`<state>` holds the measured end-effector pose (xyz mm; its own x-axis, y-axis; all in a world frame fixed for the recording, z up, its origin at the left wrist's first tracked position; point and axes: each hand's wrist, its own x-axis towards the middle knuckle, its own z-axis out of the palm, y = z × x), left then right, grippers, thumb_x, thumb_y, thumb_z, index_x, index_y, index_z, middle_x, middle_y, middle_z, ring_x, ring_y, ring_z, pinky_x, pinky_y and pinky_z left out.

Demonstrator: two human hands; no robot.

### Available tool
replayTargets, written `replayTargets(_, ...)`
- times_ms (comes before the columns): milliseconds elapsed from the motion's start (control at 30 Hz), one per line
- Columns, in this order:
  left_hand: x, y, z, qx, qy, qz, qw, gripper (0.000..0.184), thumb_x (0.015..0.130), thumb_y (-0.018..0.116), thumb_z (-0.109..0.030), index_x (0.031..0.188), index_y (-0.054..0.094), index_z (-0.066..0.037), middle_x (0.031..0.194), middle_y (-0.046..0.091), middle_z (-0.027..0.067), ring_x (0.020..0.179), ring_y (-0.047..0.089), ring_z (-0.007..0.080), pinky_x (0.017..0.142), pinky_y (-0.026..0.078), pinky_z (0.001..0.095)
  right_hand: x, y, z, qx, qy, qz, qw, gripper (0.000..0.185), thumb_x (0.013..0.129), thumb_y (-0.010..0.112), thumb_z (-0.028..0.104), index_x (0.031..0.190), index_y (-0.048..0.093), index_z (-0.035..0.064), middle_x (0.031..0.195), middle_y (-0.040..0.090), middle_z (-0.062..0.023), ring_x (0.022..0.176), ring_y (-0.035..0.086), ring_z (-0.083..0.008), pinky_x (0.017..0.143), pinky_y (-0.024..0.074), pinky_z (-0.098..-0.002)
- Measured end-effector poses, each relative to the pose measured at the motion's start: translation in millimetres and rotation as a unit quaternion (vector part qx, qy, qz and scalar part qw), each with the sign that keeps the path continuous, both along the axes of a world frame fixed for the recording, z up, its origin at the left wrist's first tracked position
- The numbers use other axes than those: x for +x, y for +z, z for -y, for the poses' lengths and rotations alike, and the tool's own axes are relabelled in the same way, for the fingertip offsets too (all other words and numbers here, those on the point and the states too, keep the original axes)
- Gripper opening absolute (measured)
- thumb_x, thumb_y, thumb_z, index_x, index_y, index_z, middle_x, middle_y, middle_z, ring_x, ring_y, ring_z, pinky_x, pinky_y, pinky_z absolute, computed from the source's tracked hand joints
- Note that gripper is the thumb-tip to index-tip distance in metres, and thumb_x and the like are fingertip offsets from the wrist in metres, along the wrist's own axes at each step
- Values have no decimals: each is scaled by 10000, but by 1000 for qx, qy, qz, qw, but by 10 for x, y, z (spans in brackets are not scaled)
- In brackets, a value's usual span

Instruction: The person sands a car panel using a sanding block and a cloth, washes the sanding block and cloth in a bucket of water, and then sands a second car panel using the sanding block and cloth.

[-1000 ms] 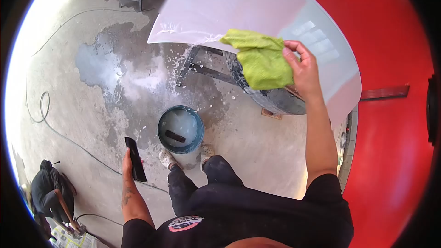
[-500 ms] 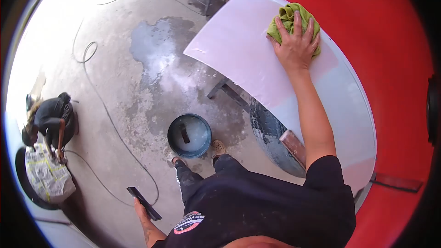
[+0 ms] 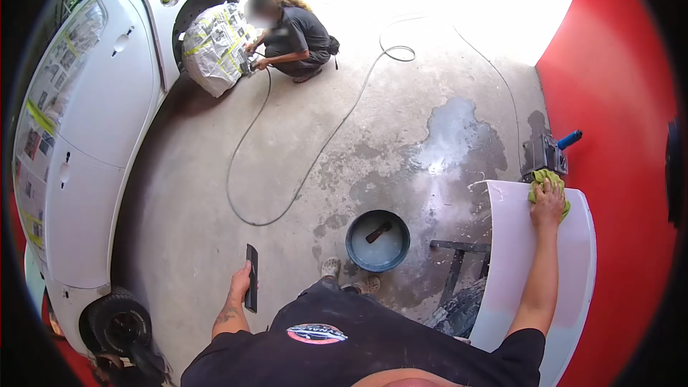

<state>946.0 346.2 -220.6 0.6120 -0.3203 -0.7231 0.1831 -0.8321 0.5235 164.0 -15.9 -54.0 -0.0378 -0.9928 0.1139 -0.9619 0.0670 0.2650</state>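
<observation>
My right hand is closed over a bunched green cloth, pressing it against the far end of a white and pinkish car body panel. Low on the left, my left hand grips a long, flat black sanding block, held upright and away from the panel. Between my arms, a round dark bucket of cloudy water stands on the floor with a small brown block in it.
A white car with papered windows stands left. Another person squats by its paper-wrapped wheel. A thin hose loops across the wet concrete floor. A dark stand supports the panel, near a red wall.
My view has swung left, bringing more of the white car into sight. The right hand and cloth have shifted to the panel's far edge. The sanding block remains in my left hand.
</observation>
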Motion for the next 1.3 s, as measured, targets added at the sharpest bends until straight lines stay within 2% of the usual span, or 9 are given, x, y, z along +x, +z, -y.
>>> replayTargets(367, 91, -309, -48, -31, -33, -74, 996, 600, 1029, 555, -586, 1110, 674, -3, 803, 662, 93, 577, 640, 211, 545, 559, 372, 232, -62, -1034, -14, -43, 8, 999, 463, 858, 673, 132, 1319, 686, 170, 1517, 547, -86, 1456, 424, -345, 1224, 289, -546)
replayTargets(467, 203, -344, 75, -32, -78, -77, 993, 581, 1030, 559, -578, 1065, 690, -13, 785, 648, 84, 579, 631, 195, 563, 548, 363, 364, -10, -1466, -16, -54, -10, 998, 587, 851, 668, 105, 1427, 616, 207, 1475, 568, -87, 1434, 439, -339, 1221, 296, -544)
replayTargets(667, 489, -345, 291, -36, -186, -22, 982, 582, 1017, 580, -570, 1099, 729, -13, 806, 669, 84, 644, 635, 191, 575, 543, 353, 540, 103, -2374, -82, -99, -62, 990, 996, 762, 716, 23, 1640, 315, 271, 1401, 543, -82, 1396, 451, -322, 1190, 351, -516)
replayTargets(733, 675, -404, 286, -25, -233, 16, 972, 590, 1008, 590, -576, 1113, 735, -15, 832, 685, 79, 668, 643, 190, 592, 546, 357, 607, 228, -2688, -84, -154, -67, 982, 953, 793, 738, 73, 1633, 332, 267, 1421, 524, -73, 1393, 458, -319, 1192, 355, -505)
replayTargets(967, 1300, -465, -147, -25, -206, 25, 978, 608, 987, 611, -589, 1173, 737, -25, 862, 710, 78, 677, 657, 180, 639, 550, 364, 352, 564, -3608, -139, -306, -146, 930, 813, 823, 769, 134, 1563, 442, 221, 1450, 506, -79, 1398, 466, -305, 1171, 403, -442)
replayTargets(1000, 1382, -420, -267, -14, -202, 28, 979, 605, 986, 613, -590, 1169, 739, -28, 858, 709, 78, 676, 658, 182, 639, 551, 364, 303, 619, -3727, -164, -300, -167, 925, 725, 828, 782, 164, 1499, 514, 222, 1443, 519, -66, 1377, 496, -287, 1137, 441, -419)
replayTargets(1100, 1548, -394, -657, -1, -164, 34, 986, 602, 987, 611, -593, 1168, 743, -34, 830, 697, 75, 654, 657, 188, 612, 553, 360, -4, 600, -4080, -216, -287, -207, 910, 661, 842, 778, 171, 1462, 556, 227, 1444, 523, -78, 1355, 522, -279, 1105, 476, -414)
replayTargets(1133, 1570, -293, -772, 7, -156, 33, 987, 603, 988, 610, -593, 1178, 743, -37, 827, 696, 76, 649, 656, 188, 604, 554, 359, 4, 639, -4167, -217, -296, -206, 907, 598, 862, 796, 265, 1423, 593, 232, 1431, 531, -87, 1343, 535, -275, 1092, 492, -410)
replayTargets(1300, 1685, -338, -1369, 12, -96, 14, 995, 623, 987, 611, -601, 1132, 744, -10, 824, 680, 76, 635, 651, 190, 578, 561, 367, 82, 653, -4436, -217, -272, -218, 912, 694, 819, 826, 479, 1429, 581, 258, 1440, 513, -83, 1365, 512, -287, 1093, 484, -425)
